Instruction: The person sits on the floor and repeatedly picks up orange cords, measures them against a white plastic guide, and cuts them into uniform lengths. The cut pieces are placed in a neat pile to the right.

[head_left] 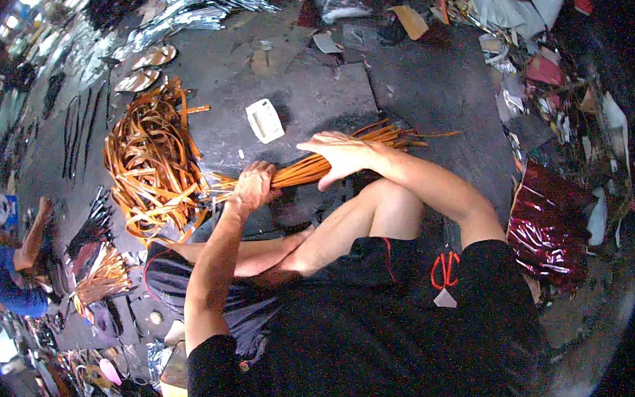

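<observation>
A long bundle of thin orange strips (298,174) lies across in front of my crossed legs. My left hand (255,186) is closed round its left part, next to a big tangled heap of shiny orange-brown strips (150,171). Over the right half of the bundle is my right hand (342,155), its fingers stretched out above the strips and its thumb apart below them. Whether its palm presses on the strips is hidden. Past the right hand the strip ends fan out to the right. A small white box-like object (264,121) sits on the dark mat just beyond the bundle.
Orange-handled scissors (445,269) lie near my right elbow. A crumpled dark red shiny sheet (551,225) and scraps are at the right. Silvery strips (220,1) lie at the far side. Another person in blue (14,282) sits at the left, near more strip bundles (103,275).
</observation>
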The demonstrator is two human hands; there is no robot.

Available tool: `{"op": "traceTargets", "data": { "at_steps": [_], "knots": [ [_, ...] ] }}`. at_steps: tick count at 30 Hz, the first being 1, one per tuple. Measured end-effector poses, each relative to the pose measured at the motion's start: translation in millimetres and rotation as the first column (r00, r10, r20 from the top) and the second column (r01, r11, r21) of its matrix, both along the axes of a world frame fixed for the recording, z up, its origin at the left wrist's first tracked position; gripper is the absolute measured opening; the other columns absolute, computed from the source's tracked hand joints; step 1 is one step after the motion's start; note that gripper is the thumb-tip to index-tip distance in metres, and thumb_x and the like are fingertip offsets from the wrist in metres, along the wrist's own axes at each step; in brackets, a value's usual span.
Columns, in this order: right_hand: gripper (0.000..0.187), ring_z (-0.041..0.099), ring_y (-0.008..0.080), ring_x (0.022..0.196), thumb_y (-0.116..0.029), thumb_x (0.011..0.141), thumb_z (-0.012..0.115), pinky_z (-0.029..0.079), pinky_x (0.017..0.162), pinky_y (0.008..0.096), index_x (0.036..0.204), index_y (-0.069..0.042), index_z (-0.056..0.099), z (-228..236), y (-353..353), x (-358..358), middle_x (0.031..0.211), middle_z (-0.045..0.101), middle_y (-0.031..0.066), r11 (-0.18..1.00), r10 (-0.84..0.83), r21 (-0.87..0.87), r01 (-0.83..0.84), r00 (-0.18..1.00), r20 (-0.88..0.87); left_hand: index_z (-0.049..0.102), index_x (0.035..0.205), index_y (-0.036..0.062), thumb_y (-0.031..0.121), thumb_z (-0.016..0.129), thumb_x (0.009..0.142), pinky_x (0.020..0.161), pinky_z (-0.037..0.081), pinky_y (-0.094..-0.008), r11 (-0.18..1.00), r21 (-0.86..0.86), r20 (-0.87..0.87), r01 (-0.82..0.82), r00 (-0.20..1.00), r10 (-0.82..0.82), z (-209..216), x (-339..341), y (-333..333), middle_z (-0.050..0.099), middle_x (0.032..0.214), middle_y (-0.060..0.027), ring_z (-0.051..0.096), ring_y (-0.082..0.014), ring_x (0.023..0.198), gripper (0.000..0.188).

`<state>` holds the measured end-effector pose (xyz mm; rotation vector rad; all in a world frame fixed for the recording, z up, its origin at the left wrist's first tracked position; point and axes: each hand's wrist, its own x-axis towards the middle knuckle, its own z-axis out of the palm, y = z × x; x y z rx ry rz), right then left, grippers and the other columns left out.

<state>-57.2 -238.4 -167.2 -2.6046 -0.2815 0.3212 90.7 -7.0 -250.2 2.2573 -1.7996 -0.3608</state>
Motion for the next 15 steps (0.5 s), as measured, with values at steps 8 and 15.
{"op": "traceTargets", "data": {
  "at_steps": [8, 15],
  "knots": [
    [0.076, 0.058, 0.0384, 0.104, -0.03, 0.07, 0.076, 0.046, 0.088, 0.0453, 0.132, -0.003, 0.041, -6.9, -7.0, 2.0, 0.114, 0.058, 0.0257, 0.992, -0.067, 0.1, 0.081, 0.989, -0.129, 0.053, 0.102, 0.0047, 0.025, 0.063, 0.074, 0.06, 0.052, -0.0474, 0.997, -0.043, -0.048, -0.071, 0.997, 0.069, 87.5, 1.9, -1.8, 0.062, 0.064, -0.0201, 0.065, -0.0376, 0.065, 0.035],
    [0.038, 0.063, 0.0401, 0.083, -0.019, 0.069, 0.068, 0.051, 0.07, 0.0474, 0.1, -0.003, 0.054, 17.6, -33.5, -22.5, 0.086, 0.065, 0.0211, 0.971, -0.223, -0.103, 0.217, 0.973, -0.052, 0.053, 0.103, 0.0032, 0.018, 0.071, 0.074, 0.064, 0.051, -0.0475, 0.997, -0.028, -0.107, -0.069, 0.992, 0.065, 124.6, 9.2, 22.5, 0.063, 0.069, -0.0194, 0.064, -0.0395, 0.07, 0.037]
  ]
}}
